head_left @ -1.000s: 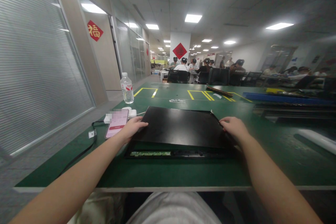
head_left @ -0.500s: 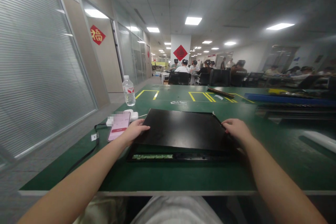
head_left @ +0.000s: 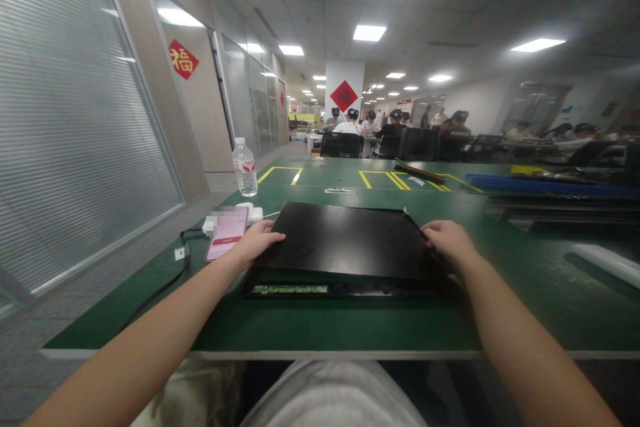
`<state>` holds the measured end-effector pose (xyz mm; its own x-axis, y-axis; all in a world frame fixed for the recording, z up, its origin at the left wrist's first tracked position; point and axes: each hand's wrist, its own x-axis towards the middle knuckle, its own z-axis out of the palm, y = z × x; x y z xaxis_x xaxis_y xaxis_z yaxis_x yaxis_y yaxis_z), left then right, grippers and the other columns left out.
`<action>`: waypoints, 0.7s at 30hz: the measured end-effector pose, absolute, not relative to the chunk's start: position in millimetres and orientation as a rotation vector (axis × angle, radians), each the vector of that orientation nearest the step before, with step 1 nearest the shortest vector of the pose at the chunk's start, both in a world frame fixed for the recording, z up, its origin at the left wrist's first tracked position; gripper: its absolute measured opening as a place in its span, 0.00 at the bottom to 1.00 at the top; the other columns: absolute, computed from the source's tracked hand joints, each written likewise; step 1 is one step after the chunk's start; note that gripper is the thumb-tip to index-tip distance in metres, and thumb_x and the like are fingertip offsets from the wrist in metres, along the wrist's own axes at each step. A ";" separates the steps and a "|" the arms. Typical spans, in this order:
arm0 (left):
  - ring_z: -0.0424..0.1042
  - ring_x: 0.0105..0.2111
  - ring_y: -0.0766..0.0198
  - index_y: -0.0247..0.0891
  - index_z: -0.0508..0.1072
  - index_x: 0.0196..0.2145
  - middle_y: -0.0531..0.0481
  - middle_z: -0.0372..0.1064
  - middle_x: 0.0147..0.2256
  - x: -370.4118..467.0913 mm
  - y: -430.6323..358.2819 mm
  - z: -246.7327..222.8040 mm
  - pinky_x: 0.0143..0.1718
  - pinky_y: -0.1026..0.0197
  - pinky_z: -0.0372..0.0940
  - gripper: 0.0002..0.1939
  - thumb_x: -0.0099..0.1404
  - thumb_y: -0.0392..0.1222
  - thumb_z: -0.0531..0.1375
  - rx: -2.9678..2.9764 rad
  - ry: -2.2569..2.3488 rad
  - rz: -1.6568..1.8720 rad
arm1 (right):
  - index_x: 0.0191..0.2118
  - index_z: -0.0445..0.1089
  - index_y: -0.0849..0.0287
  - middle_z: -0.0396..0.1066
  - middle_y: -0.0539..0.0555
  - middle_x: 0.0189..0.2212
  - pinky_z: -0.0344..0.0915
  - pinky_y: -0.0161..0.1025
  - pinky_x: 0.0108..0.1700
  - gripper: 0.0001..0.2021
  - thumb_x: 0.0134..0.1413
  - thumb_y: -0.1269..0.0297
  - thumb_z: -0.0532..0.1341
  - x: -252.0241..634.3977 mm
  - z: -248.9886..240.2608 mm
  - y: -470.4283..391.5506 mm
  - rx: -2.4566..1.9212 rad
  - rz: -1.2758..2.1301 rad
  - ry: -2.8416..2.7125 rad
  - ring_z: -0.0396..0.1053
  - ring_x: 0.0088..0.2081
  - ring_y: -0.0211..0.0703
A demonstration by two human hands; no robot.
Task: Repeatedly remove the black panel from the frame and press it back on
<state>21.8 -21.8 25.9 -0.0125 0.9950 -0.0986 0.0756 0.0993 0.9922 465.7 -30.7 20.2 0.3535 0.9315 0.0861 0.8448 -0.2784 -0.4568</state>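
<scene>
Fingers of the left hand (head_left: 257, 241) and right hand (head_left: 449, 240) pinch a black panel (head_left: 345, 238) at opposite sides, over a green table (head_left: 325, 328) — a circuit board (head_left: 290, 289) shows at the panel's near edge, a phone (head_left: 226, 235) beside the left hand.

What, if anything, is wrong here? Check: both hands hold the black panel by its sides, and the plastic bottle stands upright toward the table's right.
Only the side is wrong: the head view shows the plastic bottle standing upright toward the left of the table. The left hand and right hand do hold the black panel by its sides.
</scene>
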 end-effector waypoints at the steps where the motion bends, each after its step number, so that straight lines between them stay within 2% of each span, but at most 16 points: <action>1: 0.78 0.25 0.57 0.35 0.73 0.38 0.50 0.78 0.26 21.9 -21.6 25.9 0.27 0.61 0.71 0.19 0.46 0.32 0.69 1.186 1.328 1.109 | 0.43 0.80 0.55 0.76 0.51 0.24 0.61 0.36 0.29 0.16 0.53 0.62 0.57 465.8 20.2 -30.7 -2.198 0.274 -1.550 0.71 0.23 0.40; 5: 0.77 0.24 0.59 0.37 0.71 0.36 0.52 0.77 0.24 23.3 -22.9 27.3 0.25 0.62 0.71 0.17 0.47 0.30 0.67 1.178 1.351 1.133 | 0.43 0.80 0.55 0.77 0.51 0.24 0.62 0.35 0.30 0.16 0.53 0.62 0.57 466.0 20.3 -29.8 -2.200 0.267 -1.561 0.72 0.24 0.40; 13: 0.79 0.27 0.54 0.38 0.70 0.36 0.52 0.76 0.24 25.1 -27.6 31.7 0.27 0.59 0.72 0.18 0.47 0.33 0.69 1.132 1.394 1.129 | 0.43 0.80 0.55 0.76 0.51 0.23 0.61 0.34 0.29 0.15 0.54 0.62 0.58 467.0 18.7 -28.0 -2.194 0.264 -1.570 0.72 0.25 0.40; 21: 0.78 0.25 0.58 0.39 0.68 0.37 0.53 0.76 0.25 23.3 -25.9 29.8 0.25 0.61 0.71 0.17 0.49 0.31 0.67 1.141 1.409 1.117 | 0.43 0.80 0.55 0.76 0.51 0.24 0.62 0.35 0.28 0.15 0.54 0.63 0.57 464.7 22.5 -30.7 -2.221 0.280 -1.549 0.72 0.24 0.40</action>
<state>23.3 -25.9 29.8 -0.0907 0.9872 -0.1310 0.0974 0.1397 0.9854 464.7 -30.7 22.5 0.3603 0.9301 0.0710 0.8464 -0.2940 -0.4441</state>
